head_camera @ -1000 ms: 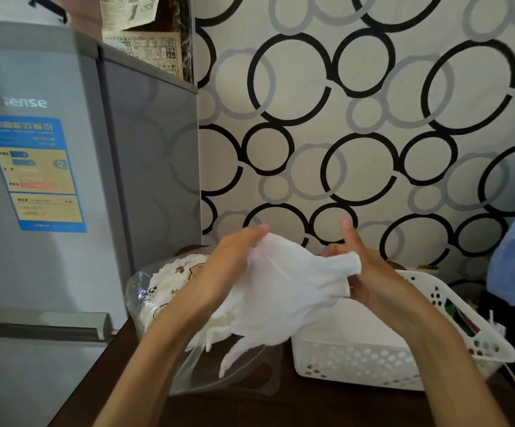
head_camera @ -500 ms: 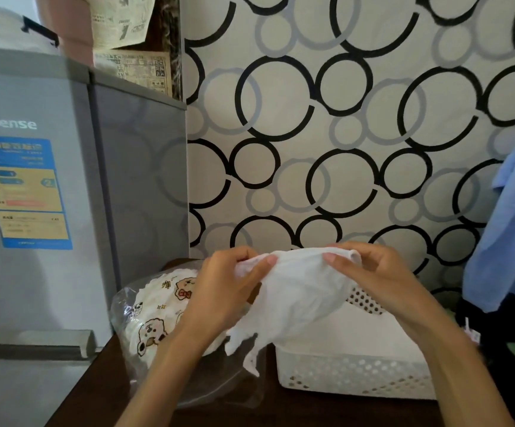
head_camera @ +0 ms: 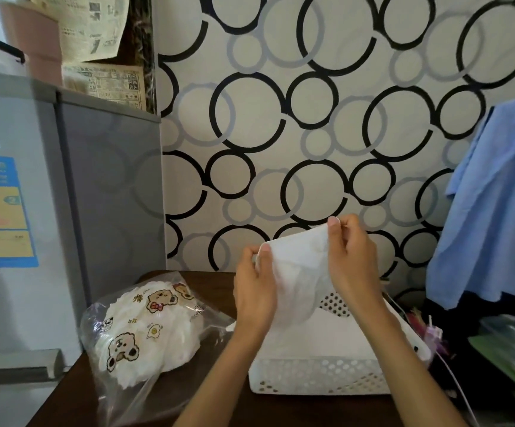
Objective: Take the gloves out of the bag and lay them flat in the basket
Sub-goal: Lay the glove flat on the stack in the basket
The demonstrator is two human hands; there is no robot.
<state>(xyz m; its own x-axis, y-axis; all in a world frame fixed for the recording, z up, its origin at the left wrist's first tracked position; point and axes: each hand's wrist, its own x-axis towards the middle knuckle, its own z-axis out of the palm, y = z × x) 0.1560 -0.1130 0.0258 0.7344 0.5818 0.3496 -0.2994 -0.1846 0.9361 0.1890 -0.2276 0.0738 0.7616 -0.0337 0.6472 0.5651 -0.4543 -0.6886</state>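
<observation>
A white glove [head_camera: 299, 272] hangs stretched between my two hands above the white perforated basket [head_camera: 320, 377]. My left hand [head_camera: 254, 291] pinches its left edge and my right hand [head_camera: 353, 260] pinches its upper right edge. The glove's lower part droops into the basket's opening. To the left on the dark table lies the clear plastic bag [head_camera: 145, 331], with a white bundle printed with cartoon bears inside it. The basket's floor is hidden behind the glove and my arms.
A grey fridge [head_camera: 65, 211] stands close on the left, against the table's edge. A blue garment [head_camera: 493, 211] hangs at the right. Green and clear clutter [head_camera: 508, 343] sits right of the basket. The patterned wall is right behind the table.
Both hands carried the glove right, away from the bag and over the basket, and spread it wider. The view also shifted right.
</observation>
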